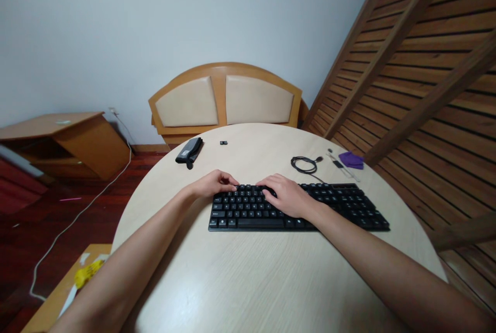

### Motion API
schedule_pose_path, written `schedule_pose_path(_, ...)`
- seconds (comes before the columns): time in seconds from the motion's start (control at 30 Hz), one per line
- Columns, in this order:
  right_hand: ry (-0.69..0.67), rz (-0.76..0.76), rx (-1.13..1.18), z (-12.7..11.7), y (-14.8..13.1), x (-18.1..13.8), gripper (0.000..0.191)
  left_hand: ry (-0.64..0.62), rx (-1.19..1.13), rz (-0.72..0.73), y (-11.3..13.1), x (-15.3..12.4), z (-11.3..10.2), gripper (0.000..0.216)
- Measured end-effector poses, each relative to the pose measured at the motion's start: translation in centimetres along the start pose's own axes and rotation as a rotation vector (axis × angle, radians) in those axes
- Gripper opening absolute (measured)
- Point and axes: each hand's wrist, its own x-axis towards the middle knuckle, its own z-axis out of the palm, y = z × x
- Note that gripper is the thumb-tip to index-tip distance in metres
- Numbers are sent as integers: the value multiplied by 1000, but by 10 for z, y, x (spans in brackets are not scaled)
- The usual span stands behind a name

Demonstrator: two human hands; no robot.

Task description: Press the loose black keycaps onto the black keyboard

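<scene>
A black full-size keyboard (256, 214) lies flat on the round pale table (248, 281). At its back left corner is my left hand (217, 183), thumb over the top row of keys and fingers curled down at the back edge. My right hand (287, 194) lies across the middle of the keyboard, with its fingertips at the back edge and its thumb on the keys. Both hands appear to grip the keyboard, though the undersides of the fingers are hidden. Behind the right hand, the keyboard's black cable (305, 165) is coiled on the table.
A black folded pouch (189, 151) and a small dark object (223, 142) lie at the table's back left. At the right are glasses (339, 164) and a purple cloth (352, 160). A chair back (222, 90) stands beyond; a slatted wooden panel (418, 85) leans at right.
</scene>
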Motion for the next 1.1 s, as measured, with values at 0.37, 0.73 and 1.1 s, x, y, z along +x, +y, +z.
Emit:
schedule_pose_path(0.37, 16, 12, 21, -2, -2, 0, 27, 481, 600, 39, -29, 34, -23, 37)
schedule_pose_path(0.73, 5, 25, 57, -7, -5, 0, 27, 546, 1025, -27, -62, 97, -65, 52)
schedule_pose_path(1.1, -12, 27, 51, -6, -5, -1, 27, 486, 1116, -127, -69, 114, -71, 55)
